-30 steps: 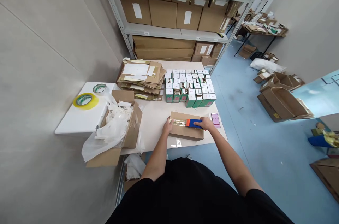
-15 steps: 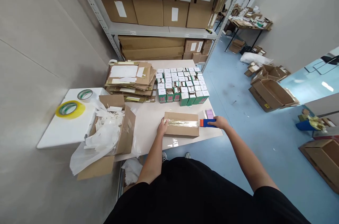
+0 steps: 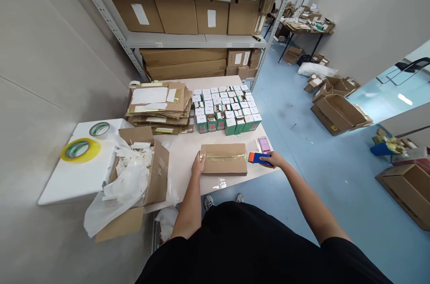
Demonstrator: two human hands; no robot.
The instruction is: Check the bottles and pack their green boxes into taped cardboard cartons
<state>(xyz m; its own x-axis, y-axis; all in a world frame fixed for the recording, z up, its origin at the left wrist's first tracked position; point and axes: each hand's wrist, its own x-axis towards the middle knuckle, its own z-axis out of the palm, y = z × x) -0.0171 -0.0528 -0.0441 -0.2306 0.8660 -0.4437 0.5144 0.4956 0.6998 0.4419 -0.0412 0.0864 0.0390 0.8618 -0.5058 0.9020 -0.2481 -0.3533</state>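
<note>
Cardboard box (image 3: 224, 164) lies shut at the near edge of the table (image 3: 188, 145), long side across, with a strip of clear tape (image 3: 223, 157) running along the middle of its top from end to end. The right hand (image 3: 276, 159) is closed round the handle of a blue and orange tape dispenser (image 3: 255, 157), whose head sits just beside the box's right end, seemingly against it or a hair off; I cannot tell which. The left hand (image 3: 198, 166) is spread and pressed on the box's left end, fingers lying over the top edge, bracing rather than clasping. To do this stroke well, I judge that the left hand should pin the box so it cannot slide right, while the dispenser is carried down over the end face with the tape taut, then tilted so the blade cuts cleanly and the tail is rubbed flat. Just beyond the dispenser lies a small flat pink thing (image 3: 264, 144). Farther off stand rows of small green-and-white cartons (image 3: 225, 111), with a stack of flattened cardboard (image 3: 157, 105) to their left. Near left sits an open carton of white plastic scraps (image 3: 141, 172), and beyond it a yellow tape roll (image 3: 79, 149) on a white side table (image 3: 63, 185).
</note>
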